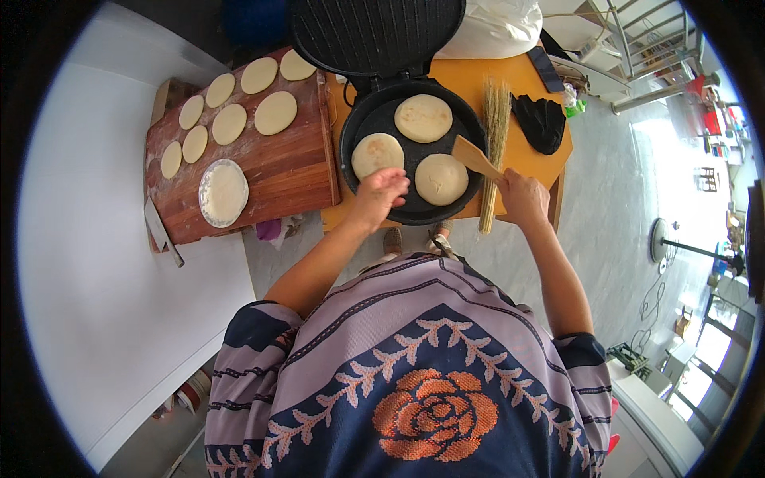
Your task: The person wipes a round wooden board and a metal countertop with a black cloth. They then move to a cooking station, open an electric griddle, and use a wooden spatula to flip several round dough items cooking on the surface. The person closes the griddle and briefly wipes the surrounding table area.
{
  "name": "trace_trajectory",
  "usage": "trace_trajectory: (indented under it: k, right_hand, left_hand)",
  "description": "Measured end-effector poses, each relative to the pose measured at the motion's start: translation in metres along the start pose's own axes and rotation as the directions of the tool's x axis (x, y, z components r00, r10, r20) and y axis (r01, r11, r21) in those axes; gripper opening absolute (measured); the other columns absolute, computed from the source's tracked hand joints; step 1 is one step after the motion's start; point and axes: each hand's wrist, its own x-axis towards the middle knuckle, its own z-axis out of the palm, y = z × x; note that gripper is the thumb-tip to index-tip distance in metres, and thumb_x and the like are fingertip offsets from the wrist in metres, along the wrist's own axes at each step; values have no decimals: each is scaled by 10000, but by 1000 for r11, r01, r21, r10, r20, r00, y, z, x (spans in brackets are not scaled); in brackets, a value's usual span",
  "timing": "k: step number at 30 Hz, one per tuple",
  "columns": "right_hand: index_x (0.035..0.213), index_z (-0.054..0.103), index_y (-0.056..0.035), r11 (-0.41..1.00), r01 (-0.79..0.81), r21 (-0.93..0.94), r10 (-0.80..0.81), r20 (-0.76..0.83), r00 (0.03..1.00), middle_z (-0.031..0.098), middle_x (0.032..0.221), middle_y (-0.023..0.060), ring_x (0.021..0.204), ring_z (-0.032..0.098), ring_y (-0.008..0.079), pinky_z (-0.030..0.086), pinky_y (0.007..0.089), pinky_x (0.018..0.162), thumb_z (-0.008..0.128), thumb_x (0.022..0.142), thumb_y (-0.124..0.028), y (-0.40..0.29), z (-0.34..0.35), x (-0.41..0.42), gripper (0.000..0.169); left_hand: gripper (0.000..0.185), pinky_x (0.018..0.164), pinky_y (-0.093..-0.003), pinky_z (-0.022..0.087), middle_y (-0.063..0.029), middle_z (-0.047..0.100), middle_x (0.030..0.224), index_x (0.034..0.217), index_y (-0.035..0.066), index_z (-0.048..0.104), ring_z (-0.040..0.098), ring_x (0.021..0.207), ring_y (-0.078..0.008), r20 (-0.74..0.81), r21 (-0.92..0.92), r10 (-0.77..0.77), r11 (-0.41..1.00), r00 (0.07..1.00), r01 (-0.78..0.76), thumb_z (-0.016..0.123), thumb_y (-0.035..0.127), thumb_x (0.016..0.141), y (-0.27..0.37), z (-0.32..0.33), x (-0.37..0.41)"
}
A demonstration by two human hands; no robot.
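An electric griddle (412, 218) stands with its ribbed lid (376, 36) raised. Three round flatbreads lie in its black pan: a lightly browned one (423, 118) at the back, another (376, 152) at the left, and a paler one (441, 180) at the front right. My right hand (526, 197) grips the handle of a wooden spatula (472, 156), whose blade is by the upper right edge of the paler bread. My left hand (382, 194) hovers at the lower edge of the left bread, fingers loosely curled and holding nothing. Whether it touches the bread is unclear.
Left of the griddle, a floured wooden board (287, 179) carries several dough rounds (229, 124), a bowl of flour (223, 194) and a cleaver (160, 230). A straw brush (495, 131), black cloth (539, 122) and phone (545, 69) lie on the table (466, 69) at right.
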Motion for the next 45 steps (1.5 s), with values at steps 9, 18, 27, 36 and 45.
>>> trace_trajectory:
  k: [9, 18, 27, 36, 45]
  right_hand:
    - [844, 647, -46, 919, 69, 388, -133, 141, 981, 594, 623, 91, 582, 633, 217, 492, 365, 535, 582, 913, -320, 30, -22, 0, 290]
    - [834, 630, 20, 726, -204, 657, 116, 176, 977, 521, 583, 61, 520, 528, 135, 437, 317, 523, 624, 901, -289, 49, -4, -24, 316]
    - [848, 627, 21, 749, -163, 642, 132, 97, 986, 573, 629, 153, 590, 580, 262, 455, 380, 570, 588, 907, -312, 42, 30, -24, 341]
    - [811, 625, -7, 741, -182, 647, 89, 174, 981, 525, 587, 81, 556, 534, 189, 430, 343, 536, 576, 913, -339, 48, 85, -24, 351]
    - [819, 639, -15, 720, -206, 663, 70, 226, 972, 598, 668, 186, 671, 627, 339, 476, 428, 614, 590, 888, -340, 32, 61, -26, 336]
  left_hand:
    - [490, 893, -430, 459, -137, 486, 1205, 1292, 94, 423, 501, 1055, -273, 147, -381, -327, 852, 933, 359, 568, 394, 933, -26, 37, 24]
    - [643, 961, -449, 419, -178, 430, 1354, 1424, 72, 312, 464, 1189, -350, -101, -193, -311, 938, 945, 289, 554, 424, 943, -2, 39, 27]
    - [498, 956, -447, 421, -229, 534, 1183, 1211, -20, 542, 522, 1085, -389, 190, 818, 528, 382, 828, -431, 671, 187, 776, -16, 49, 58]
    - [333, 957, -428, 418, -206, 546, 1161, 1089, -15, 607, 529, 1074, -376, 165, 776, 559, 434, 812, -457, 650, 139, 798, -24, 34, 38]
    - [268, 910, -378, 469, -155, 586, 1154, 1058, 9, 636, 580, 1055, -333, 2, 675, 540, 620, 841, -400, 650, 118, 813, -3, 5, 10]
